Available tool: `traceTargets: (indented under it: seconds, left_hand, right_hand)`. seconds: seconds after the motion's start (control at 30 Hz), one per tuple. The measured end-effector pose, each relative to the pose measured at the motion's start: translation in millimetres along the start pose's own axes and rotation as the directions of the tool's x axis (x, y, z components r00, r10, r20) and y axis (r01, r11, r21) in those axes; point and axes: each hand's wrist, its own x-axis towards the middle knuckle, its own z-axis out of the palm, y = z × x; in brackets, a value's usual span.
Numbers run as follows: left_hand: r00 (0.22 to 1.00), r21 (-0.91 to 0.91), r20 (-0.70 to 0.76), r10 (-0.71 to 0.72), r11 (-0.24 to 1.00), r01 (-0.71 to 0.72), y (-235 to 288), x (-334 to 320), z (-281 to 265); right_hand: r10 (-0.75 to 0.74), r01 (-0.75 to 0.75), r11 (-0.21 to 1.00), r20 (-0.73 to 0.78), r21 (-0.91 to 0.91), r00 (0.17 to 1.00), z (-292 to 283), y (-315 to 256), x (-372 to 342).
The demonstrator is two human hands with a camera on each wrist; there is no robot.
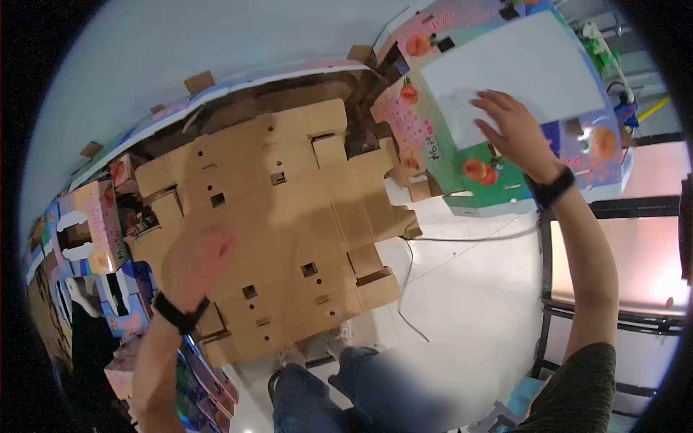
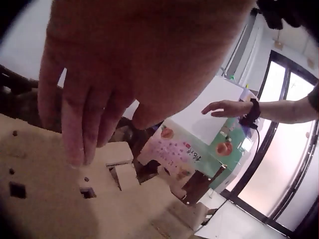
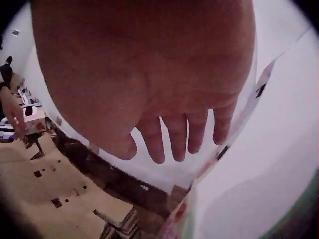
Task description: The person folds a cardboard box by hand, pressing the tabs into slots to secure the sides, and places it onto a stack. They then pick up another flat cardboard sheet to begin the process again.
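Note:
My left hand, blurred in the head view, is over a brown die-cut cardboard sheet with slots and small holes. In the left wrist view its fingers extend loosely above the cardboard and hold nothing. At the upper right, my right hand is over a white rectangular sheet, fingers spread and nothing gripped. That sheet lies on printed peach-patterned cardboard in pink, green and purple. From the right wrist, the fingers show straight and apart.
Folded printed boxes stand along the left side. A long dark-walled carton edge runs behind the brown cardboard. A black cable crosses the white floor. Dark-framed glass panels line the right.

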Motion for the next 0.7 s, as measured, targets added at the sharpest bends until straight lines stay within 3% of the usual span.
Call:
traceTargets:
  seconds: [0.07,0.13,0.2,0.3,0.4,0.43,0.5,0.53,0.57,0.6,0.63,0.67,0.7]
  left_hand:
    - [0.998,-0.047,-0.031,-0.056,0.997,0.054,5,-42,-14]
    - [0.971,-0.228,0.215,-0.106,0.961,0.155,-16,-88,-9]
    - [0.962,-0.313,0.178,-0.205,0.915,0.253,-6,-128,-18]
    - [0.935,-0.407,0.186,-0.302,0.842,0.353,7,-149,-28]
    - [0.919,-0.551,0.192,-0.344,0.737,0.391,33,-166,-36]
    - [0.920,-0.607,0.178,-0.349,0.697,0.382,44,-158,-40]
    - [0.899,-0.748,0.297,-0.322,0.507,0.429,69,-121,-68]
    - [0.903,-0.737,0.276,-0.329,0.531,0.419,81,-97,-83]
    - [0.910,-0.726,0.252,-0.331,0.557,0.404,93,-68,-92]
    - [0.941,-0.806,0.134,-0.310,0.519,0.286,104,-35,-94]
    - [0.955,-0.866,0.012,-0.296,0.475,0.158,116,0,-89]
    - [0.951,-0.890,-0.054,-0.303,0.447,0.092,129,33,-77]
    - [0.938,-0.910,-0.130,-0.321,0.415,0.016,144,67,-63]
  right_hand:
    - [0.110,-0.110,0.994,-0.037,-0.015,0.993,-57,27,-12]
    - [0.140,-0.163,0.974,-0.149,-0.157,0.979,-98,75,-20]
    - [0.184,-0.234,0.945,-0.219,-0.229,0.958,-136,118,-19]
    - [0.454,-0.473,0.871,-0.155,-0.129,0.878,-142,186,-24]
    - [0.552,-0.550,0.828,-0.016,-0.111,0.834,-123,224,-37]
    - [0.572,-0.569,0.819,0.011,-0.078,0.821,-114,232,-45]
    - [0.670,-0.691,0.723,0.229,0.014,0.706,-106,235,-40]
    - [0.617,-0.629,0.776,0.148,0.048,0.773,-90,250,-50]
    - [0.658,-0.678,0.727,0.176,0.106,0.732,-102,228,-40]
    - [0.625,-0.635,0.771,0.129,0.050,0.770,-96,238,-45]
    - [0.611,-0.630,0.767,0.158,0.125,0.775,-96,239,-47]
    - [0.597,-0.625,0.756,0.187,0.194,0.780,-102,235,-47]
    - [0.622,-0.646,0.751,0.182,0.136,0.762,-100,244,-50]
